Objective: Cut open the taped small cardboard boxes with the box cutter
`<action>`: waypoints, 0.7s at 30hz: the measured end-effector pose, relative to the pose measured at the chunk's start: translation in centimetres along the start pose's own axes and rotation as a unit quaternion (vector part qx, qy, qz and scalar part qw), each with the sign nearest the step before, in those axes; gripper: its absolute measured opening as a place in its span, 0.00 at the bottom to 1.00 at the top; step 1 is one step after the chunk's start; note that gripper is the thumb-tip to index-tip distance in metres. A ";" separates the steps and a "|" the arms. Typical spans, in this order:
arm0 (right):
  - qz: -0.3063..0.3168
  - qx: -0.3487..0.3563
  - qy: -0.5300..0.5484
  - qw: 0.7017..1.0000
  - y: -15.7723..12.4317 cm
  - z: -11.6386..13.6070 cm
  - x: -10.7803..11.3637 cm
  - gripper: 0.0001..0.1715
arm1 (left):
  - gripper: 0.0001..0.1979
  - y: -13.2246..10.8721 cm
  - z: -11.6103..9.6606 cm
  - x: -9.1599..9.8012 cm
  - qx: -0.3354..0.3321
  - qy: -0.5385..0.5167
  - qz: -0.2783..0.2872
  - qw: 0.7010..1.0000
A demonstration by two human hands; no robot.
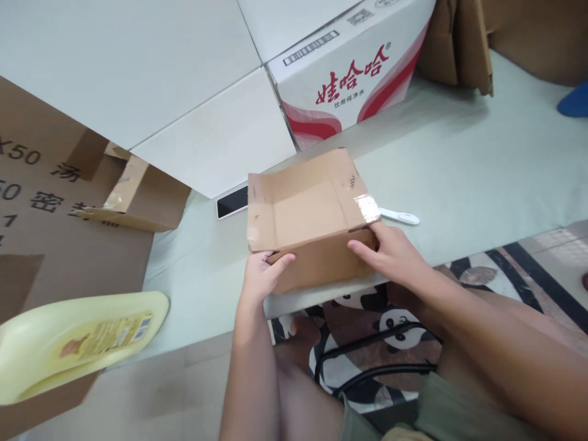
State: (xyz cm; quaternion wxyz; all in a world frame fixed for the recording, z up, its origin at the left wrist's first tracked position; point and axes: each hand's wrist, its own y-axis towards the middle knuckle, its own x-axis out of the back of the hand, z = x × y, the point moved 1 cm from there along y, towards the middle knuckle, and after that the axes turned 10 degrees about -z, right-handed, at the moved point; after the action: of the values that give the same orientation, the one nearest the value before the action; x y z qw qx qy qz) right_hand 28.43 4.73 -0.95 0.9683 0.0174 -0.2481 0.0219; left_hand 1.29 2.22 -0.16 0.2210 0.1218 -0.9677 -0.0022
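Note:
A small brown cardboard box (307, 208) rests near the front edge of the pale green cloth-covered surface. Its broad upper panel faces me, with clear tape on the right corner and printed marks along the right edge. My left hand (264, 275) grips the near left corner, thumb against the front wall. At the near right corner my right hand (390, 248) holds on in the same way, its other fingers partly hidden. Behind the box's left side pokes out a white-edged slab with a black face (233, 202). A white handle-like item (399, 216) sticks out on the right.
White panels (215, 128) and a white carton with red lettering (349, 92) stand behind. Large brown cartons (133, 190) are at left, with a pale yellow bottle-shaped item (92, 340) in front. Folded cardboard (454, 49) leans at the back right. A panda-patterned chair (395, 324) is below.

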 end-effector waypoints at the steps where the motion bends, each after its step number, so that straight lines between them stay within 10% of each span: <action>1: -0.005 -0.010 0.032 0.999 0.1 0.0 0.1 0.21 | 0.19 0.0 -0.1 0.0 -0.009 0.005 -0.009 1.000; 13: -0.097 -0.076 0.197 0.973 0.6 0.3 0.6 0.09 | 0.19 -0.3 1.0 1.4 0.082 -0.195 -0.005 0.977; 21: -0.091 -0.049 0.166 0.981 0.7 0.2 0.7 0.09 | 0.22 -0.3 1.7 0.5 0.068 -0.102 -0.003 0.992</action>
State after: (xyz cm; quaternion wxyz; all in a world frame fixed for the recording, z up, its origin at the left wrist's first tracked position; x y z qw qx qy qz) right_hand 28.88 5.45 -0.40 0.9937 -0.0112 -0.0821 -0.0756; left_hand 0.20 1.69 -1.52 0.1127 0.1387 -0.9826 0.0506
